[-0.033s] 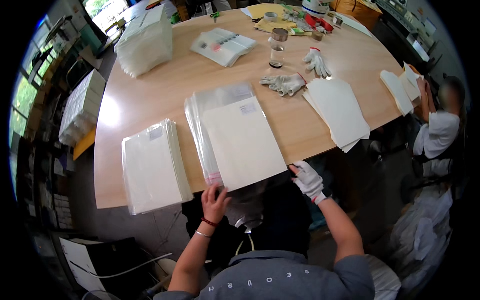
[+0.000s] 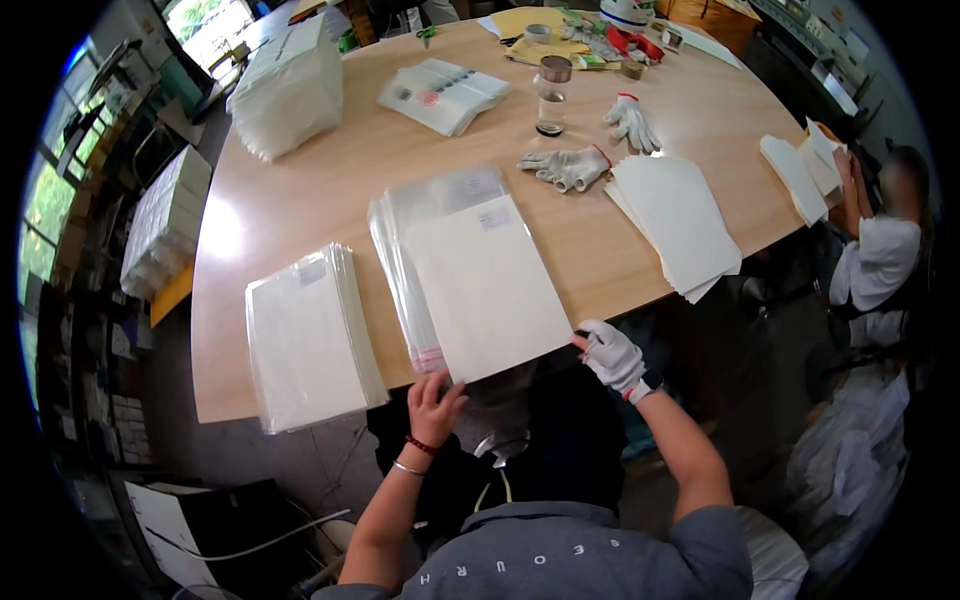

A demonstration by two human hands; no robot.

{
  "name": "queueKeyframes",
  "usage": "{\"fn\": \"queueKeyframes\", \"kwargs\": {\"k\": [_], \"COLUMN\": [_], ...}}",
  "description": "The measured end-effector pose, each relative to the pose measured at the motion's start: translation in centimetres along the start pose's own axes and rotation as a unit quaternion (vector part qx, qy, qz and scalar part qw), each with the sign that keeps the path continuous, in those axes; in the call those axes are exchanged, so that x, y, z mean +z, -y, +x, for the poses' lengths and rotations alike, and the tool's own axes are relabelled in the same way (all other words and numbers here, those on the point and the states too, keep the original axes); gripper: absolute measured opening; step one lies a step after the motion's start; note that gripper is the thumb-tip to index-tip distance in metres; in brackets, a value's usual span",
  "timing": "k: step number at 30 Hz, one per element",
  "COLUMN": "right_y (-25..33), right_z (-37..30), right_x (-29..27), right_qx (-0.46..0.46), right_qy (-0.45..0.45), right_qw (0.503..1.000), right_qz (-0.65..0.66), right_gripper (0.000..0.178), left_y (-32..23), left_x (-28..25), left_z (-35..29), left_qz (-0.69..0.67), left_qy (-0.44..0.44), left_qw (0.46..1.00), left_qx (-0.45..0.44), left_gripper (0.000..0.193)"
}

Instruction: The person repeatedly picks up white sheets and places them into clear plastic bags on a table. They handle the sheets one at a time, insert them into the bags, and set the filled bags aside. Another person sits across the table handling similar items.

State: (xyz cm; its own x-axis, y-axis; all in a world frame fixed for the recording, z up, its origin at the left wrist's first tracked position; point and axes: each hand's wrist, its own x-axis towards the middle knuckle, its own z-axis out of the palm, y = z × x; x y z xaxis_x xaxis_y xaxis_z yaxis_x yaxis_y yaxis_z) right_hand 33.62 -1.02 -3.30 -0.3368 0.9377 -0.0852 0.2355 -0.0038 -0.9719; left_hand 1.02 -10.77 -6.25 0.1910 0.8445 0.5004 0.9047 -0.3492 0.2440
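A cream sheet (image 2: 490, 290) with a small label near its top lies over a stack of clear plastic bags (image 2: 395, 270) at the table's front edge. My bare left hand (image 2: 434, 408) has its fingers bent at the sheet's lower left corner, beside the bags' pink strip, and seems to pinch the corner. My right hand (image 2: 612, 358), in a white glove with bare fingertips, closes on the lower right corner. To the left stands a stack of bagged cream sheets (image 2: 310, 340). Loose cream sheets (image 2: 678, 225) are fanned out on the right.
Two white work gloves (image 2: 568, 168) (image 2: 632, 122) and a clear lidded bottle (image 2: 551, 105) stand beyond the sheets. Farther back are printed plastic bags (image 2: 443, 95), a tall bag stack (image 2: 285, 95), green scissors (image 2: 427, 34) and tape rolls. A co-worker (image 2: 880, 240) handles paper at the right.
The view has shifted very slightly. My hands stay at the sheet's two lower corners, and the sheets and bags lie as before.
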Motion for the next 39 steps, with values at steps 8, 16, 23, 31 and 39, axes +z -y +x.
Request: {"fn": "queueKeyframes", "kwargs": {"k": [8,16,23,31,39], "right_y": [1.4,1.6,0.5,7.9,11.6], "right_z": [3.0,1.4,-0.9,6.1,8.0], "right_x": [0.9,3.2,5.0,22.1,28.7], "right_qx": [-0.075,0.155,0.039,-0.184,-0.138], "right_qy": [0.013,-0.112,-0.034,0.051,0.251], "right_qw": [0.911,0.981,0.999,0.982,0.946], "right_qz": [-0.404,-0.036,0.007,0.003,-0.152], "right_gripper": [0.020,0.018,0.029,0.020,0.033], "left_y": [1.0,-0.6,-0.1,14.1,22.5], "left_x": [0.3,0.0,-4.1,-17.1,-15.4], "left_z": [1.8,0.8,2.4,-4.4,-11.8], "left_qz": [-0.059,-0.518,-0.602,-0.409,-0.160], "left_qy": [0.088,0.027,0.092,-0.115,-0.044], "left_qw": [0.982,0.607,0.667,0.820,0.877], "left_qx": [-0.158,-0.602,-0.428,-0.383,-0.450], "left_gripper": [0.015,0.028,0.026,0.021,0.068]}}
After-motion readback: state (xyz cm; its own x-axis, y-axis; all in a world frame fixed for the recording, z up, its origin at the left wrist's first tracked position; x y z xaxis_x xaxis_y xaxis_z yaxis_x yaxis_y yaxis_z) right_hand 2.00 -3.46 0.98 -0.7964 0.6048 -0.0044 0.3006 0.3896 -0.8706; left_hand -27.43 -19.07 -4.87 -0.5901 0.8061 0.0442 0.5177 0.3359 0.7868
